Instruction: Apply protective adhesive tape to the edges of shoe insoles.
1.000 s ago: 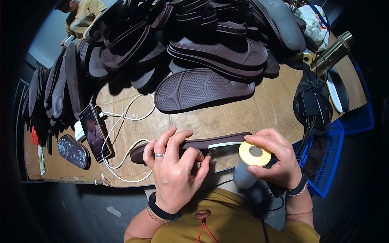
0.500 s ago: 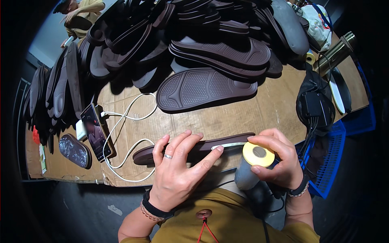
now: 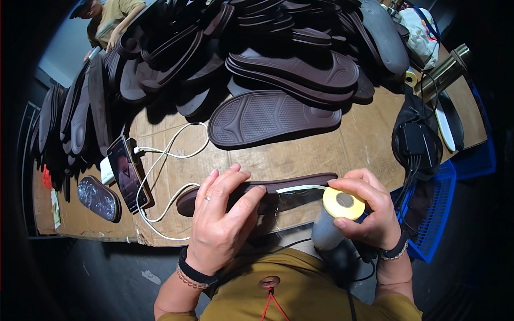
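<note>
1. The left hand [image 3: 222, 222] lies flat on a brown sole [image 3: 257, 191] at the near edge of the table [image 3: 342, 147]. Its fingers are spread, pressing down and not wrapped around.
2. The right hand [image 3: 369, 211] is closed around a grey tool [image 3: 327, 232] with a yellow round top, just beside the sole's right end.
3. A white strip [image 3: 302, 188] runs along the sole toward the tool.
4. Since a moment ago, both hands have hardly moved; the sole is in the same place.
5. A phone [image 3: 127, 174] with a white cable [image 3: 166, 155] lies to the left.

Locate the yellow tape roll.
In the head view, the yellow tape roll sits lower right, gripped by the right hand at the brown sole's right end.
</note>
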The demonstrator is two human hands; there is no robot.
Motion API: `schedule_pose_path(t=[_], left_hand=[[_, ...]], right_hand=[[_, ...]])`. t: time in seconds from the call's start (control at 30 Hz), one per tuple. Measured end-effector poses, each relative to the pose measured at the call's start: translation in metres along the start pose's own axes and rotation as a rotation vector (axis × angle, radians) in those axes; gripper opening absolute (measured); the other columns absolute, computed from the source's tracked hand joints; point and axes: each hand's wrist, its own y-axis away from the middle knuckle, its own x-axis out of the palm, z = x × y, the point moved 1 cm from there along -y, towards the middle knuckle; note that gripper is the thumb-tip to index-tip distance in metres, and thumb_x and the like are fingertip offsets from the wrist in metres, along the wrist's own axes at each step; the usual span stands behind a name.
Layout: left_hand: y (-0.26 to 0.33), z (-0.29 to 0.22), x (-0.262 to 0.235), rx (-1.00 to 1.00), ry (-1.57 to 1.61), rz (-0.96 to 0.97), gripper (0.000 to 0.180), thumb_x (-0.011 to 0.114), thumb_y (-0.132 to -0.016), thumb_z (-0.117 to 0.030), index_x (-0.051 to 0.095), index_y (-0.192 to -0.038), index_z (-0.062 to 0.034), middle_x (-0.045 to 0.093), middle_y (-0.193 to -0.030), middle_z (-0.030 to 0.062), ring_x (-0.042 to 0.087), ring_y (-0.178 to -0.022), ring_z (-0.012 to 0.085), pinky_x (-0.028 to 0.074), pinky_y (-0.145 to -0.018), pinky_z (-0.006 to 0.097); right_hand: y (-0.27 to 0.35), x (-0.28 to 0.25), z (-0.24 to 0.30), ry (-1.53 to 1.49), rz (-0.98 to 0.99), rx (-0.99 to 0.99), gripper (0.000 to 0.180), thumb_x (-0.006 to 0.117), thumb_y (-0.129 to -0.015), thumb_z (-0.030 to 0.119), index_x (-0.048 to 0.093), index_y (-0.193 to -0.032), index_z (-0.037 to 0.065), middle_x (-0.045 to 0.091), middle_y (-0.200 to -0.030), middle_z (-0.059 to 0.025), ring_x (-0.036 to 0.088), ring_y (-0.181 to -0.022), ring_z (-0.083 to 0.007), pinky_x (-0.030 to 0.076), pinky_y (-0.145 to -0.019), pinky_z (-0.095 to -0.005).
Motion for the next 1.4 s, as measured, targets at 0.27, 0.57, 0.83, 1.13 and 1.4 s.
schedule_pose_path(t=[0.27,0.57,0.83,1.13,1.4], left_hand=[[-0.006,-0.017,-0.004,0.066,-0.087,0.074,0.046,0.078,-0.078,-0.003,0.075,-0.120,-0.0203,0.066,-0.129,0.0061,0.062,-0.126,0.0302,0.038,-0.113,0.051],[-0.025,-0.033,0.008,0.205,-0.009,0.144,0.043,0.067,-0.083,-0.013,0.074,-0.125,-0.0184,0.067,-0.127,0.0042,0.066,-0.112,0.0224,0.046,-0.099,0.041],[-0.017,-0.029,0.004,0.206,-0.034,0.131,0.042,0.065,-0.085,-0.015,0.077,-0.124,-0.0236,0.069,-0.123,0.0018,0.065,-0.104,0.0194,0.042,-0.093,0.035],[-0.006,-0.030,0.002,0.208,-0.085,0.125,0.044,0.068,-0.085,-0.016,0.078,-0.126,-0.0280,0.068,-0.119,-0.0002,0.064,-0.102,0.0166,0.040,-0.090,0.035],[-0.004,-0.032,0.001,0.199,-0.081,0.150,0.044,0.068,-0.085,-0.019,0.078,-0.127,-0.0285,0.068,-0.118,-0.0007,0.063,-0.101,0.0158,0.038,-0.091,0.034]], right_hand=[[0.001,-0.001,0.002,0.003,-0.018,0.002,0.056,0.084,-0.076,0.029,0.072,-0.124,0.002,0.065,-0.108,-0.0151,0.067,-0.098,-0.0283,0.054,-0.089,-0.0352],[0.007,0.004,0.002,-0.021,-0.041,0.029,0.055,0.088,-0.074,0.026,0.073,-0.121,0.003,0.066,-0.103,-0.0129,0.065,-0.095,-0.0263,0.053,-0.086,-0.0350],[0.026,0.000,-0.007,-0.049,-0.092,0.037,0.055,0.089,-0.075,0.030,0.074,-0.120,0.002,0.067,-0.106,-0.0146,0.064,-0.101,-0.0281,0.052,-0.090,-0.0366],[0.034,0.006,-0.008,-0.054,-0.129,-0.055,0.042,0.089,-0.074,0.018,0.082,-0.116,0.016,0.068,-0.114,-0.0182,0.071,-0.101,-0.0293,0.059,-0.089,-0.0368],[0.029,-0.006,0.008,0.129,-0.178,-0.057,0.045,0.090,-0.066,0.018,0.082,-0.110,0.017,0.064,-0.108,-0.0144,0.068,-0.093,-0.0290,0.058,-0.081,-0.0364]])
